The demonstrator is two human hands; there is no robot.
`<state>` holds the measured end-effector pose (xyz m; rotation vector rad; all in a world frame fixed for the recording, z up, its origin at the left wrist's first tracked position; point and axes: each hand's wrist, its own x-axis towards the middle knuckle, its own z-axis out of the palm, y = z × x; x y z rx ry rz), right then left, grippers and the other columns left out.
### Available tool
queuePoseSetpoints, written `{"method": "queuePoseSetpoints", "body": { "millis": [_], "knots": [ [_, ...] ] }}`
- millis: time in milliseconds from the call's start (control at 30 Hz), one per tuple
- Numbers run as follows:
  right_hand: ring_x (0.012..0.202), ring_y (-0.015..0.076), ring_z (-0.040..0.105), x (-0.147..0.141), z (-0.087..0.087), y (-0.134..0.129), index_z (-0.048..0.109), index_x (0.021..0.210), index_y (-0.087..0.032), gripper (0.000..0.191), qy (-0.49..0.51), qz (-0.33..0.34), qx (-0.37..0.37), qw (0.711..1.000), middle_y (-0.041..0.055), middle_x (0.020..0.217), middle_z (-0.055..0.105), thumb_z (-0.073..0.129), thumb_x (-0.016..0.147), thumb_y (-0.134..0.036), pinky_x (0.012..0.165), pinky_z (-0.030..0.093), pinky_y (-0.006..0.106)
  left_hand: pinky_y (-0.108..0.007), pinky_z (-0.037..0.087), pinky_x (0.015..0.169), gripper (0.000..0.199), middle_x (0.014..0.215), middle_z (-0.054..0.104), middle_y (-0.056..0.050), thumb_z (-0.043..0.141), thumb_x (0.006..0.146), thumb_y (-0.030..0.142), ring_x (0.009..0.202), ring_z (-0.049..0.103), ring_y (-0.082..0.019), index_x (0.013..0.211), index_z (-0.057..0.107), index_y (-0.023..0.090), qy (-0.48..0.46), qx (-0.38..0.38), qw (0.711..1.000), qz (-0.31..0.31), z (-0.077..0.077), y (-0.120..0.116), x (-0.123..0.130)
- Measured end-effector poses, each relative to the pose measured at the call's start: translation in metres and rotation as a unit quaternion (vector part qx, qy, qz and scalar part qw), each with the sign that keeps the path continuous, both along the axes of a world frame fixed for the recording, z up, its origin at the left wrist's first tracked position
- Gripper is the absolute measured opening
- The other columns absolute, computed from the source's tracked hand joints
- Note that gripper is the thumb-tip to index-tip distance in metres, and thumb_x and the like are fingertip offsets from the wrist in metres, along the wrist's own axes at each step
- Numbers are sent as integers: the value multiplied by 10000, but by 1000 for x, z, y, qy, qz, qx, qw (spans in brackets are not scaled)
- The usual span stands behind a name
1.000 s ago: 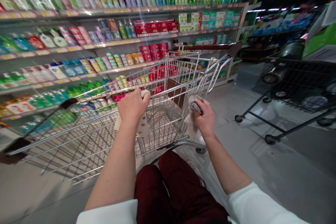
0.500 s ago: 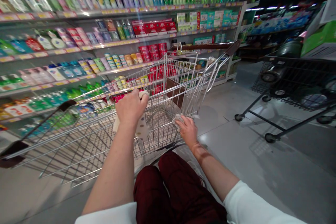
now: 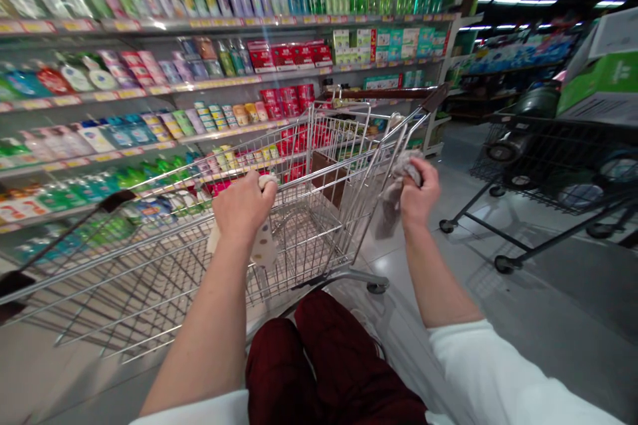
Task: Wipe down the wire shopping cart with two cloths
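Note:
A metal wire shopping cart [image 3: 319, 232] stands crosswise before my knees, its brown handle [image 3: 389, 94] at the far right end. My left hand [image 3: 242, 206] is closed on the cart's near top rail, with a pale dotted cloth [image 3: 264, 247] gripped in it and hanging down over the wires. Beyond the cart's right side, my right hand [image 3: 417, 189] is closed around a crumpled grey cloth [image 3: 391, 202], part of which dangles below the fingers. This hand is close to the handle-end uprights; whether the cloth touches them I cannot tell.
Shelves [image 3: 164, 89] of bottles, jars and boxes run behind the cart. A dark second cart [image 3: 543, 159], loaded with a green box [image 3: 605, 83] and dark round items, stands to the right. One cart wheel [image 3: 377, 286] shows near my knees on the tiled floor [image 3: 463, 319].
My right hand has moved up and to the right, from the cart's lower side wires to beside the handle end, carrying the grey cloth. The left hand keeps its grip on the rail.

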<state>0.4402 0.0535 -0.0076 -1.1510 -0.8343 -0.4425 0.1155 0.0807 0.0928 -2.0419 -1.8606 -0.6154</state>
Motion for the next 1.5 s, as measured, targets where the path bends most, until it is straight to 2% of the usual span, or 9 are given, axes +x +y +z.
{"method": "queuePoseSetpoints", "body": {
  "millis": [133,233,433,567,867,1067,1167,1333,1500],
  "knots": [
    [1263,215,510,29,63,39,619,1230,-140,432,-32,-20,-2,999,130,1312,562,533,808,-110,1119,366,406,-412,447,703,510,967,723,-161,269,887,534,902,664,-379,1027,646,219,-1,-4,1000,0,1,-1,1],
    [1345,207,423,32,66,59,544,1337,-145,494,-52,-32,-27,998,144,1402,467,497,846,-119,1141,323,400,-414,448,708,517,959,722,-167,273,883,536,894,665,-374,1023,651,212,-7,-4,1000,5,1,-2,2],
    [1284,209,479,5,-4,56,578,1314,-172,497,-64,-17,-7,998,134,1348,496,465,830,-165,1114,371,416,-427,451,714,523,955,715,-178,277,878,519,896,661,-388,1027,662,198,-13,0,1000,2,0,-2,2],
    [1280,217,494,-18,-50,46,582,1322,-211,523,-48,-18,-56,997,116,1388,468,492,806,-209,1090,404,406,-429,455,703,510,941,716,-168,273,875,501,882,664,-391,1010,663,200,-7,4,1000,4,0,-2,2],
    [1291,207,508,-37,-119,23,658,1252,-245,614,-37,-9,-212,977,69,1407,515,429,708,-78,1072,435,362,-415,449,677,509,931,722,-168,278,883,512,887,669,-392,1021,657,203,-6,13,1000,12,-1,-2,3],
    [1246,185,555,-53,-178,-2,672,1234,-266,603,-29,39,-323,945,57,1373,571,438,713,-70,1011,478,318,-403,442,671,504,916,724,-155,282,887,523,855,671,-372,997,658,206,-5,32,999,6,-5,1,1],
    [1194,191,592,-57,-194,-14,678,1219,-264,573,-17,96,-357,929,58,1351,586,455,718,-98,1008,480,339,-407,444,681,495,913,725,-150,288,888,511,850,672,-367,1007,660,207,-6,33,999,-1,-5,1,1],
    [1062,214,647,-64,-177,-28,638,1244,-202,465,55,158,-314,935,68,1161,694,540,798,-296,973,498,385,-413,448,692,492,914,726,-156,298,885,502,859,674,-370,1022,664,203,-14,27,1000,0,-4,0,3],
    [1045,206,645,-75,-104,-33,648,1171,-205,363,8,153,-163,975,70,1138,702,579,839,-335,952,494,367,-413,448,689,497,910,723,-157,293,887,497,856,672,-364,1004,669,194,-21,34,999,-1,-5,-1,3]
  ]
}}
